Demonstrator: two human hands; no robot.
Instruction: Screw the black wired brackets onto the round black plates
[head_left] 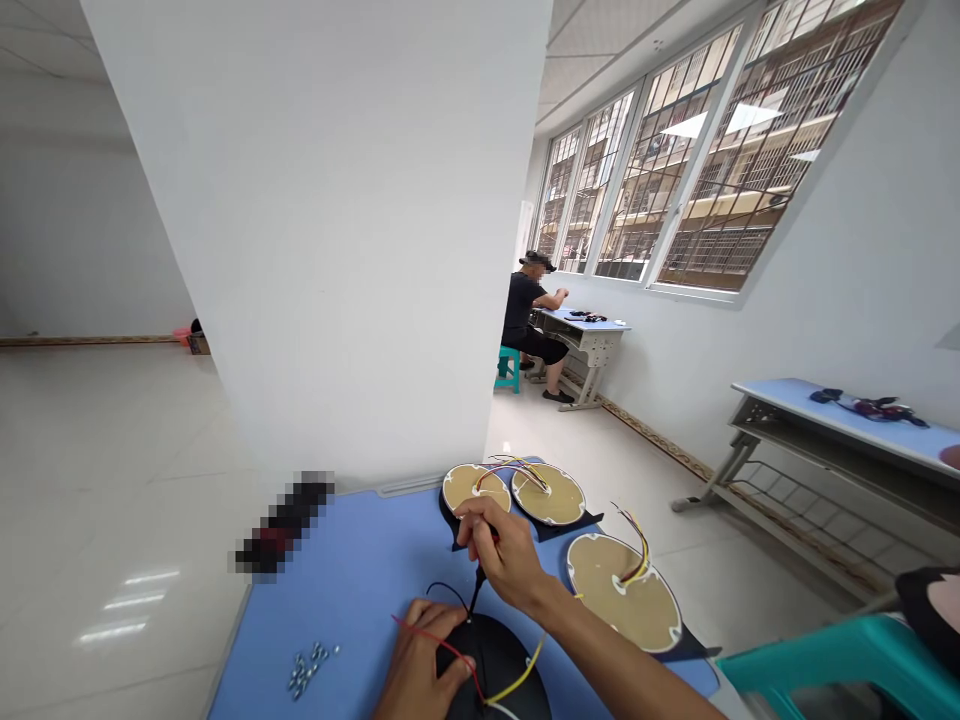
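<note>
My right hand (504, 548) grips a screwdriver (478, 583) with a dark shaft, its tip pointing down onto a black round disc (504, 662) at the near edge of the blue table (352, 580). My left hand (420, 665) rests on the left side of that disc, fingers over red, yellow and black wires (517, 683) coming off it. A small heap of several silver screws (307, 668) lies left of my left hand.
Three tan round discs with coloured wires lie on the table: two at the back (469, 487) (549, 493), one at right (622, 603). A white pillar (337, 230) stands behind the table. A person sits at a far desk (589, 335). Another desk (840, 420) and a teal stool (847, 665) are at right.
</note>
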